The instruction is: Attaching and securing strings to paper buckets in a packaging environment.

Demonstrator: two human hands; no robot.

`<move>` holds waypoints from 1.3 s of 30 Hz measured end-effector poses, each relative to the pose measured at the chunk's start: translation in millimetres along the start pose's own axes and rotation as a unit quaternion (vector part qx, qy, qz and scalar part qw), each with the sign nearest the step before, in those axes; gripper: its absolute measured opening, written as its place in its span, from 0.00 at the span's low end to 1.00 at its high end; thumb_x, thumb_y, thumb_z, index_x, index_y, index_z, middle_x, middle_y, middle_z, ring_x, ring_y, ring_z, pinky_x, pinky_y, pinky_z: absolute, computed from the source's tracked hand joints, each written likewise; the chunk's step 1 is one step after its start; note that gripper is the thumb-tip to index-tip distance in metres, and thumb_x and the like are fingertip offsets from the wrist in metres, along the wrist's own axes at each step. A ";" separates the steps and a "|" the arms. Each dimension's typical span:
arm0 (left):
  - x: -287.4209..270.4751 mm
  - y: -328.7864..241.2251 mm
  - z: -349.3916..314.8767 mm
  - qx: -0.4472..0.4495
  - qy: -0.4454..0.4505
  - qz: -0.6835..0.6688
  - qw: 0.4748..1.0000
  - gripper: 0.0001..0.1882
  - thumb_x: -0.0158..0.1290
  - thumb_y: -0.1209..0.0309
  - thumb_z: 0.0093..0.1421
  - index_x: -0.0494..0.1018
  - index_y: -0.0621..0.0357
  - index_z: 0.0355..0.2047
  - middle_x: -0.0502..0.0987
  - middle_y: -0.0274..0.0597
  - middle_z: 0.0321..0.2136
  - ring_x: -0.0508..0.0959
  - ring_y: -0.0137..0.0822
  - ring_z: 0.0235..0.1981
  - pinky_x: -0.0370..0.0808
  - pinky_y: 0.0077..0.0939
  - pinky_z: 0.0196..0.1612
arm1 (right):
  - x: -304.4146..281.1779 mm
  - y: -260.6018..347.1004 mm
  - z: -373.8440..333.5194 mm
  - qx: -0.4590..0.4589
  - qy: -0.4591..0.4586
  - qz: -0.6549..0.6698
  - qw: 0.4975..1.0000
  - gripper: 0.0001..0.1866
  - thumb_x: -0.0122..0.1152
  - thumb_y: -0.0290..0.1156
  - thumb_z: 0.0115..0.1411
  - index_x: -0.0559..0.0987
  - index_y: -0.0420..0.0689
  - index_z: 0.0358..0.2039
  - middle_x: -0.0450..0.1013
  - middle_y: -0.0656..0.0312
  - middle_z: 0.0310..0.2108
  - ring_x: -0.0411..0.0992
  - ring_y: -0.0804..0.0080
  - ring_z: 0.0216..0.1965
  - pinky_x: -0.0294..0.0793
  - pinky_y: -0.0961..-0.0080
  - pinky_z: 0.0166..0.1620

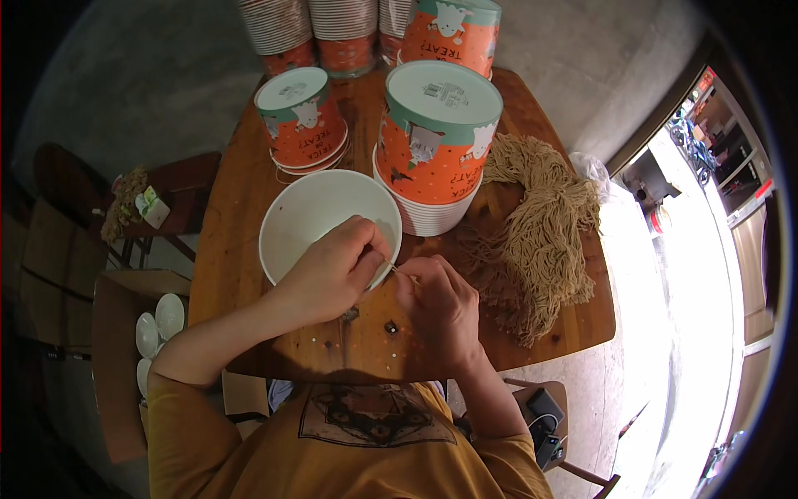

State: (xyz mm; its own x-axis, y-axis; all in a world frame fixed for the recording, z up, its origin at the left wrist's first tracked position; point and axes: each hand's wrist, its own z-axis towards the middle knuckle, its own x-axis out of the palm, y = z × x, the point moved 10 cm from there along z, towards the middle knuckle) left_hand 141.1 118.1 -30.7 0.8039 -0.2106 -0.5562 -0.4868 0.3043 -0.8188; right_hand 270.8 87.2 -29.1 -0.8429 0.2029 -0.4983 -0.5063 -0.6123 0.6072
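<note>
A round white-lined paper bucket (291, 218) tilts on the wooden table in front of me, its mouth toward me. My left hand (337, 268) reaches across its near right rim, the thumb and fingers pinched on a thin tan cord (391, 265) at that rim. Just outside the bucket, my right hand (439, 306) is closed on the same cord, its fingers curled and close to the left thumb. Where the cord passes through or around the rim is hidden by my fingers. A thick bundle of tan cords (544, 237) lies to the right of my right hand.
Upside-down orange and green buckets stand stacked behind, a tall stack (432, 154) and a shorter one (303, 121). Wrapped bucket stacks (342, 37) stand at the table's (241, 333) far edge. A cardboard box (116, 358) with white-lined buckets sits at lower left; a chair (553, 407) stands at right.
</note>
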 end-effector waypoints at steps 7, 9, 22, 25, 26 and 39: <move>-6.3 -15.8 -2.8 0.091 -0.041 0.068 0.993 0.04 0.49 0.75 0.63 0.65 0.63 0.34 0.71 0.48 0.31 0.74 0.44 0.32 0.71 0.36 0.37 | 1.9 -17.3 -11.2 0.097 0.029 0.111 0.989 0.09 0.64 0.23 0.55 0.74 0.45 0.36 0.72 0.59 0.28 0.74 0.58 0.26 0.74 0.67 0.29; -10.6 -6.4 -2.5 0.004 -0.016 0.005 1.000 0.07 0.51 0.73 0.63 0.64 0.62 0.34 0.72 0.45 0.27 0.74 0.41 0.27 0.71 0.35 0.32 | -2.3 -16.9 -7.5 0.093 0.090 0.091 0.987 0.07 0.62 0.24 0.57 0.75 0.43 0.36 0.72 0.58 0.30 0.73 0.59 0.26 0.74 0.67 0.30; -33.7 -33.1 -71.9 0.149 -0.004 0.297 0.943 0.07 0.57 0.73 0.55 0.74 0.52 0.35 0.74 0.34 0.33 0.75 0.39 0.41 0.67 0.41 0.53 | 34.4 24.1 57.2 -0.052 0.225 0.077 0.970 0.05 0.56 0.28 0.60 0.77 0.40 0.32 0.72 0.55 0.29 0.73 0.56 0.32 0.72 0.66 0.36; -45.0 -27.9 -80.3 0.162 -0.014 0.321 0.933 0.07 0.57 0.74 0.54 0.74 0.52 0.34 0.74 0.33 0.33 0.74 0.38 0.42 0.60 0.43 0.60 | 63.6 30.9 50.4 -0.083 0.303 -0.070 0.947 0.08 0.56 0.32 0.61 0.77 0.42 0.29 0.74 0.52 0.25 0.74 0.50 0.31 0.73 0.60 0.33; -46.7 -26.2 -82.1 0.162 -0.006 0.308 0.937 0.06 0.57 0.74 0.55 0.74 0.52 0.34 0.74 0.33 0.33 0.74 0.38 0.42 0.56 0.43 0.62 | 68.5 33.9 49.6 -0.085 0.304 -0.068 0.947 0.08 0.56 0.32 0.61 0.77 0.42 0.29 0.74 0.52 0.25 0.74 0.50 0.31 0.73 0.60 0.33; -41.1 10.1 -40.6 -0.006 -0.072 0.269 0.960 0.12 0.53 0.65 0.57 0.73 0.61 0.24 0.77 0.44 0.25 0.76 0.43 0.36 0.56 0.40 0.56 | 86.8 23.8 51.9 0.010 0.317 -0.052 0.947 0.09 0.56 0.33 0.60 0.78 0.41 0.32 0.74 0.45 0.25 0.74 0.42 0.30 0.73 0.54 0.32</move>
State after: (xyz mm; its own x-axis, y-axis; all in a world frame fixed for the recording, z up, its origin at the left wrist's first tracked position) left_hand 89.3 92.1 -21.8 0.4735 0.1058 -0.8744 -0.8483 0.3218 -0.4205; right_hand 176.2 129.9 -25.8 -0.5123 -0.2418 -0.8241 -0.5900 -0.5983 0.5422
